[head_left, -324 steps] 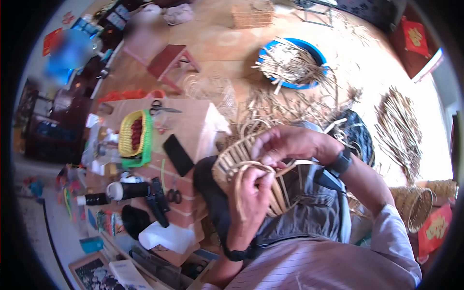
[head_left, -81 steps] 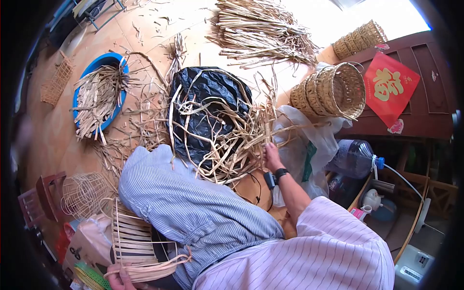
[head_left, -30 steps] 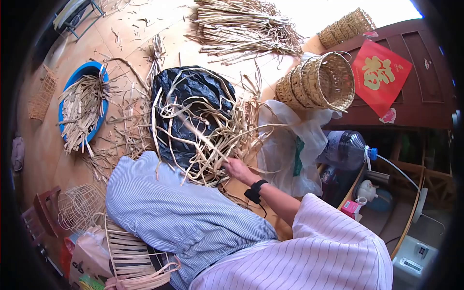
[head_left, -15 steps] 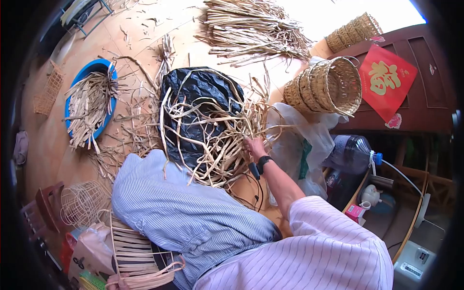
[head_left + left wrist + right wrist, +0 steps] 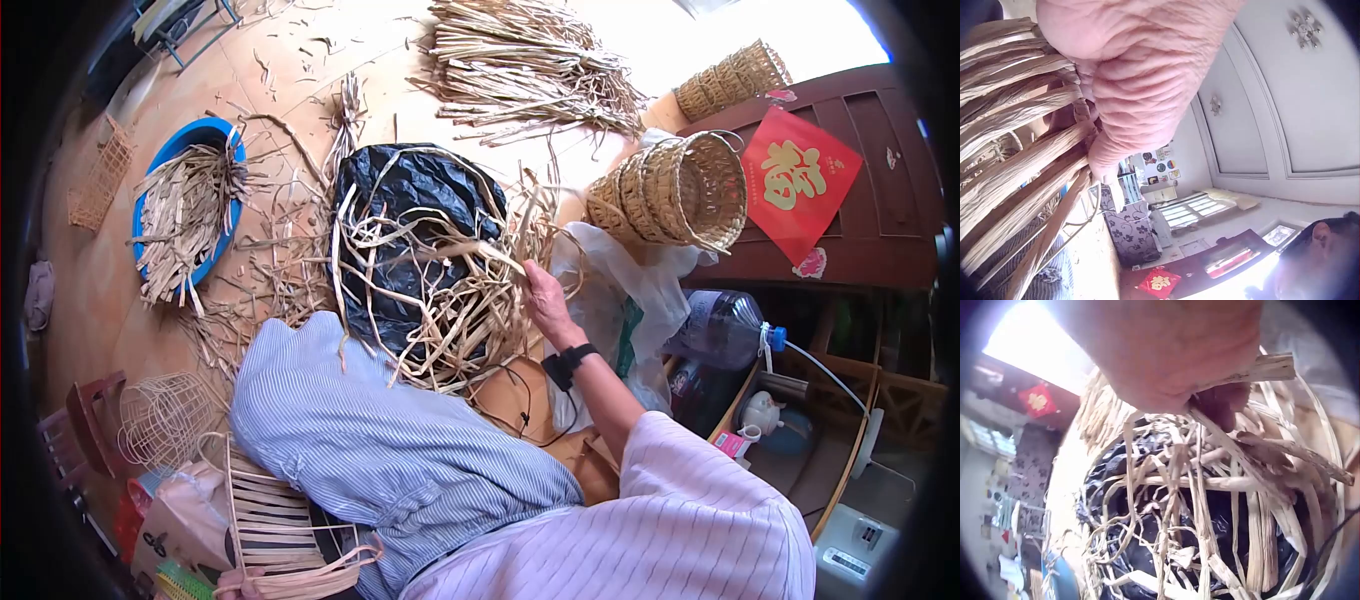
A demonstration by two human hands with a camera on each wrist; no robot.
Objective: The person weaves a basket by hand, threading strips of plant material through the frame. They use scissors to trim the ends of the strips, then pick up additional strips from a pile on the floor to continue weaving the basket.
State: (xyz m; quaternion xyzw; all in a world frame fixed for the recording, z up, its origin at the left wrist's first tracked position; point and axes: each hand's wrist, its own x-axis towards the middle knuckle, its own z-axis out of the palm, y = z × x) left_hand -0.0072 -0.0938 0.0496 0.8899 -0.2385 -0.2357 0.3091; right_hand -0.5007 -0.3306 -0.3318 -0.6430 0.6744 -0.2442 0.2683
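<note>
The part-woven basket [image 5: 275,515] of pale strips lies beside the striped trousers at the lower left in the head view. My left hand [image 5: 1141,81] grips its edge in the left wrist view, its fingertips partly hidden by strips [image 5: 1019,150]. Over the heap of loose dry strips [image 5: 465,320] on black plastic [image 5: 400,175], my right hand [image 5: 548,300] pinches one strip [image 5: 497,256], which points left and is blurred at its far end. In the right wrist view, the right hand [image 5: 1172,356] has strips between thumb and fingers, above the tangled heap [image 5: 1204,494].
Left of the heap stands a blue basin [image 5: 213,130] full of strips. Behind lies a large bundle [image 5: 530,70]. To the right are stacked baskets [image 5: 670,190], clear plastic [image 5: 600,270] and a big bottle [image 5: 722,328]. A wire frame [image 5: 165,420] stands at lower left.
The right hand has left the basket and reached to the heap; in the last half second it has shifted slightly right and up with a strip. The head view has turned to the right.
</note>
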